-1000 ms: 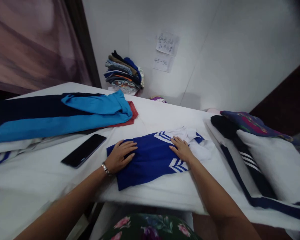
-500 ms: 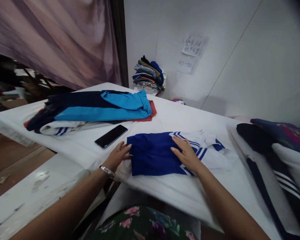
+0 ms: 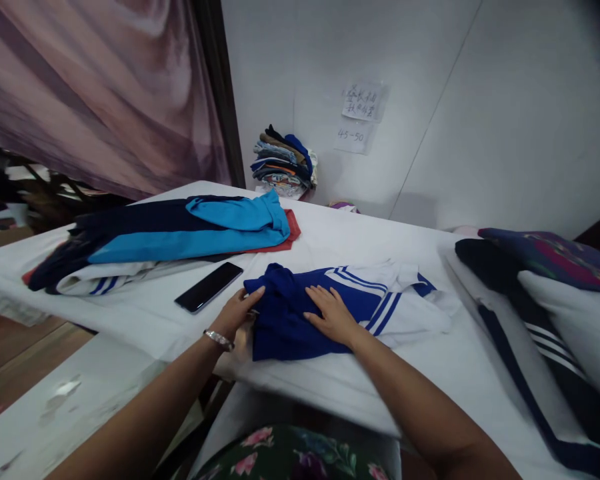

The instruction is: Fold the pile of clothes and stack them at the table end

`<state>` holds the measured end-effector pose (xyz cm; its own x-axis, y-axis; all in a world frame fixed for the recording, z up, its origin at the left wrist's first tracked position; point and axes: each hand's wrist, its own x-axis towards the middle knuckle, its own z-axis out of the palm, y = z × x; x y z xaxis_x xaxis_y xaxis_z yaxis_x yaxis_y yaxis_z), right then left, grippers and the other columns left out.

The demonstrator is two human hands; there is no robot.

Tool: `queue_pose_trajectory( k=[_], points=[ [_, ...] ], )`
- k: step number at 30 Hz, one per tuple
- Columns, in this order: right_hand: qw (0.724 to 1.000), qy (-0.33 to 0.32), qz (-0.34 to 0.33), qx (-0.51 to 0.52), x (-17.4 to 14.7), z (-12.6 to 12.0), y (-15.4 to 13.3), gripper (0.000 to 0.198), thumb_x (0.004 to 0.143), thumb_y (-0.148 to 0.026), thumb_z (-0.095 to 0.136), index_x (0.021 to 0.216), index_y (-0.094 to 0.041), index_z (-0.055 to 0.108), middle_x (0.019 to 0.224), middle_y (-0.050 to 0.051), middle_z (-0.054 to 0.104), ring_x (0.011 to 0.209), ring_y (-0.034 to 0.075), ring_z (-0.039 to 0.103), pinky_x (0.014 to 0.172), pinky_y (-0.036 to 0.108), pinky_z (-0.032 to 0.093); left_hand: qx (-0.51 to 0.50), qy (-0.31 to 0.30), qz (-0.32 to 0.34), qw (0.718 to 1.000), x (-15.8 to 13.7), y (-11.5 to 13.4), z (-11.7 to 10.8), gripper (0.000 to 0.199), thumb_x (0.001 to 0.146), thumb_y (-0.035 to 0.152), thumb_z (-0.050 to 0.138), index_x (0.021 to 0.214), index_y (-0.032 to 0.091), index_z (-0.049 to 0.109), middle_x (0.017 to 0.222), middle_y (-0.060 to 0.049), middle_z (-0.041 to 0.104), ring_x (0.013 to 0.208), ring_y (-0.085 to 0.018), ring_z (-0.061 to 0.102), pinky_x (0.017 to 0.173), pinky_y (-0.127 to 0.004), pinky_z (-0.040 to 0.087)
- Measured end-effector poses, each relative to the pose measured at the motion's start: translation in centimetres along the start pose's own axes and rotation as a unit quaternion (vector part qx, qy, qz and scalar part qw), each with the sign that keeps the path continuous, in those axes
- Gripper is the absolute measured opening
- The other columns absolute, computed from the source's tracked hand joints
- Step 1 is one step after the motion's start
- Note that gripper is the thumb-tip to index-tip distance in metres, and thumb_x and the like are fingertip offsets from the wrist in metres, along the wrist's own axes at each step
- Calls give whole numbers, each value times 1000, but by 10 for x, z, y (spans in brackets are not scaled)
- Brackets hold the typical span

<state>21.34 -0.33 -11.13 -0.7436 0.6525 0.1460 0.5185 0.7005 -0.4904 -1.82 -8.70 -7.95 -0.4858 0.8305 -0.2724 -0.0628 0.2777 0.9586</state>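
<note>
A blue and white shirt point(image 3: 300, 333) with striped trim lies in front of me on the white-covered table point(image 3: 330, 233). Its white collar end points right, its blue hem left. My left hand point(image 3: 240, 312), with a silver bracelet at the wrist, pinches the blue hem, where the cloth is raised in a bunched fold; part of its fingers is hidden by fabric. Flat on the blue cloth near the middle rests my right hand point(image 3: 334, 317), fingers spread and holding nothing. A black phone point(image 3: 209, 287) lies just beyond my left hand.
A pile of navy, light-blue and red clothes point(image 3: 180, 230) lies at the back left. Folded clothes point(image 3: 285, 163) are stacked by the wall. More garments point(image 3: 540, 320) lie along the right side. Handwritten papers point(image 3: 363, 103) hang on the wall.
My left hand has taken hold of the hem, and the flat blue cloth there is now bunched up. My right hand has slid left from the striped trim onto the blue part.
</note>
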Motion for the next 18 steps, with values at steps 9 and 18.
queue_pose_trajectory(
  k=[9, 18],
  points=[
    [898, 7, 39, 439, 18, 11, -23, 96, 78, -53, 66, 152, -24, 11, 154, 11, 26, 140, 24, 29, 115, 44, 23, -44, -74, -12, 996, -12, 8, 16, 83, 66, 36, 78, 137, 32, 37, 113, -9, 65, 80, -21, 69, 55, -26, 54],
    [808, 82, 74, 579, 3, -34, -35, 100, 72, -57, 71, 150, -26, 18, 153, 7, 31, 144, 24, 18, 116, 45, 16, -44, -187, 41, 981, -21, 62, 58, 86, 77, 51, 65, 147, 42, 16, 134, -11, 53, 75, -18, 68, 55, -28, 55]
  ],
)
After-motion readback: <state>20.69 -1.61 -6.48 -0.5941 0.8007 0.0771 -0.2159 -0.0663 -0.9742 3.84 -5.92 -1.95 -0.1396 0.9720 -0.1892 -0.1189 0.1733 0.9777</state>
